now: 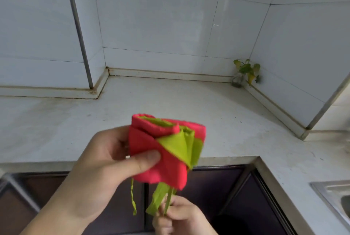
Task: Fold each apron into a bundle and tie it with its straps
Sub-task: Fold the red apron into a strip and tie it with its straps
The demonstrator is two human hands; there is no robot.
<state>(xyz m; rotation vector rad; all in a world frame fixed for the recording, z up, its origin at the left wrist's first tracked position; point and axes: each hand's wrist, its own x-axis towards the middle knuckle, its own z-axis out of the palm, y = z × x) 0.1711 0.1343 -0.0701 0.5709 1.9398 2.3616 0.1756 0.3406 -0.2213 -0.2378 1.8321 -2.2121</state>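
Red apron bundle point(166, 151) gripped in left hand point(106, 168), right hand point(180, 214) pinching green straps point(161, 200) — tying stage, probably needs wrapping round next.

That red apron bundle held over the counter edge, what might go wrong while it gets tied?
The left hand alone grips the red apron bundle, so the roll could loosen. The right hand pinches the green straps low down; they might slip free. One thin strap dangles loose and could be missed.
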